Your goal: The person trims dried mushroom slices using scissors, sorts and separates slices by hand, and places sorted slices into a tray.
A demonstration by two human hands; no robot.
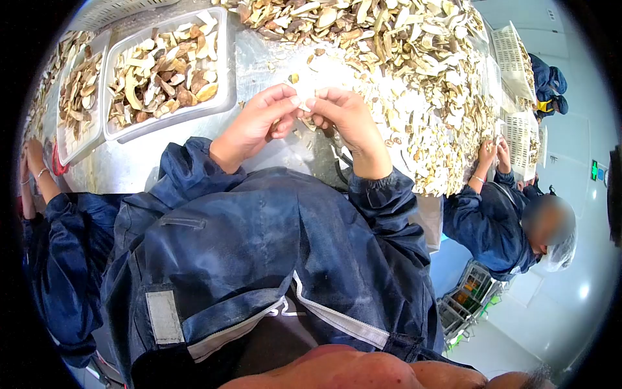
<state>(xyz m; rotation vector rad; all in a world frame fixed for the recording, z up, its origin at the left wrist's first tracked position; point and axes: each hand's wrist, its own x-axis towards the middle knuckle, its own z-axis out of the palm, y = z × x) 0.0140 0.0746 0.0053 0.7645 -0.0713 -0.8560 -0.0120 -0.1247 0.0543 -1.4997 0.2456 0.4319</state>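
My left hand (pixel 264 122) and my right hand (pixel 350 121) meet over the metal table, fingertips pinched together. Between them is a small pale mushroom slice (pixel 304 106), mostly covered by the fingers and washed out by glare. A broad heap of dried mushroom slices (pixel 408 45), cream to brown, spreads beyond and to the right of my hands. To the left of my left hand stands a plastic tub (pixel 231 71) filled with larger, browner slices.
A second tub (pixel 97 123) of slices sits farther left, near a co-worker's hands (pixel 35 162). On the right, another co-worker (pixel 499 201) works at the heap's edge. White perforated baskets (pixel 512 58) line the far right side. A wire crate (pixel 468 288) stands below.
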